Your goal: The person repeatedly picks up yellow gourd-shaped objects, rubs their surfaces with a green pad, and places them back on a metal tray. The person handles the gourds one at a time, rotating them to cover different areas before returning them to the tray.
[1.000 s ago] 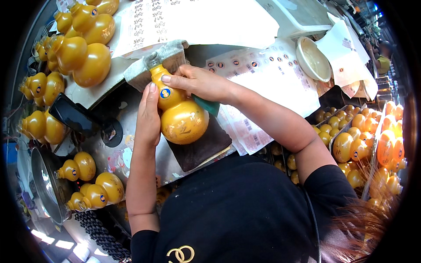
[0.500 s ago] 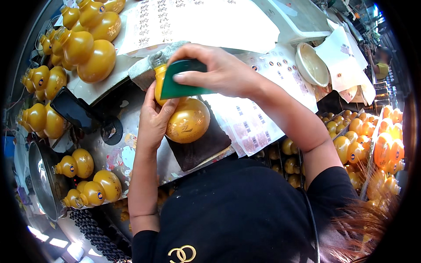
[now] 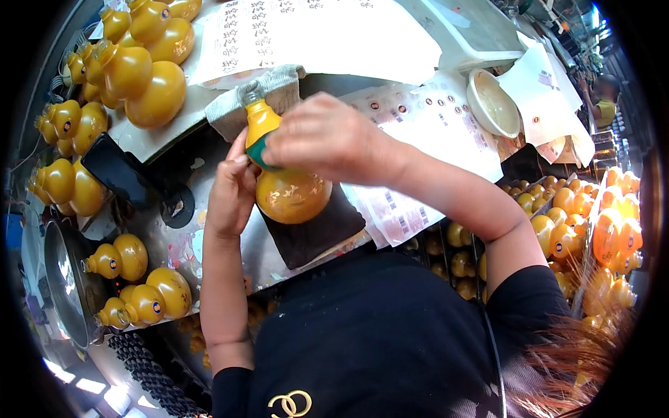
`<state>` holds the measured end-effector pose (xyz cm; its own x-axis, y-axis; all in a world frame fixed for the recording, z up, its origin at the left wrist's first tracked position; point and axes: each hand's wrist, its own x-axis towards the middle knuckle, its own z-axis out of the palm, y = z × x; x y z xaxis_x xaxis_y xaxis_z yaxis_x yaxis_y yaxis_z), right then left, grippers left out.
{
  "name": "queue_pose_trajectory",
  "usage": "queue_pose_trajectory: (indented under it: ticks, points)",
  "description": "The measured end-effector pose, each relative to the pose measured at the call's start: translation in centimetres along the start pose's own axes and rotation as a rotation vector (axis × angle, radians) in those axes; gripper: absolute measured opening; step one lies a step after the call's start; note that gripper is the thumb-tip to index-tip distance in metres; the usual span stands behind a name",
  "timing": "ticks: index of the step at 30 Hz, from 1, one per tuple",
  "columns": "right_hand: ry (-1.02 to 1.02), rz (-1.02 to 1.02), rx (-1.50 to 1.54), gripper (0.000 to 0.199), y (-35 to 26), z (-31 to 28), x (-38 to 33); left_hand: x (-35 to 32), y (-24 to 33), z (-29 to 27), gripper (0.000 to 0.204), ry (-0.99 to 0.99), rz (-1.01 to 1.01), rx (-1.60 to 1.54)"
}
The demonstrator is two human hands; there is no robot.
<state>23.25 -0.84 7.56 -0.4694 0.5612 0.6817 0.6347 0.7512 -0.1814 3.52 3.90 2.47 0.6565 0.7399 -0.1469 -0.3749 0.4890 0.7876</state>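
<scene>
A yellow gourd-shaped bottle point(image 3: 294, 198) with a clear glass neck and gold characters on its round lower bulb lies tilted over a dark cloth pad point(image 3: 313, 240), neck pointing away from me. My left hand point(image 3: 231, 188) grips it at the left of its waist, fingers partly hidden behind it. My right hand point(image 3: 334, 143), blurred by motion, is closed on a flat green scraper point(image 3: 258, 153), which presses against the bottle's upper bulb. Most of the scraper is hidden under the fingers. Beside the bottle's neck lies a folded grey cloth point(image 3: 223, 115).
Several similar gourd bottles point(image 3: 150, 94) stand along the left. A phone on a stand point(image 3: 115, 171) is near my left hand. Printed sticker sheets point(image 3: 397, 195) and a white bowl point(image 3: 493, 103) lie to the right, with crates of bottles point(image 3: 557, 230) beyond. A person point(image 3: 605, 104) is far right.
My right hand has moved down and turned, wrapping over the scraper, so less of the green shows. The bottle's upper part is more exposed. My left hand has shifted slightly left.
</scene>
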Motion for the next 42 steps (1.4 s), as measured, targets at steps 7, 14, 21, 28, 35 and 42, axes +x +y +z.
queue_pose_trajectory:
  ticks: [7, 14, 21, 28, 35, 42]
  points:
    - [-0.072, 0.055, 0.056, 0.011, -2.1, -0.9, -0.8, 0.1, -0.1, -0.8, 0.062, -0.024, -0.003, 0.029]
    - [-0.143, 0.241, 0.371, 0.023, -1.5, -1.2, -1.3, 0.3, -0.1, -0.7, 0.059, -0.032, 0.016, 0.03]
    - [-0.156, 0.53, 0.296, 0.027, 2.4, -0.4, 2.4, 1.0, 0.3, 0.3, 0.056, 0.079, -0.002, 0.089]
    - [-0.064, 0.437, 0.217, 0.024, 3.9, 0.2, 3.8, 2.7, 0.9, 0.2, 0.055, 0.19, -0.028, 0.122]
    - [0.368, 0.905, 0.53, 0.023, 0.8, -2.7, -0.5, -1.9, 3.6, 2.4, 0.022, 0.163, 0.357, 0.784]
    - [0.502, 0.807, 1.004, 0.02, 0.1, -1.2, -3.2, -15.5, 4.7, 2.3, 0.033, 0.425, 0.694, 0.902]
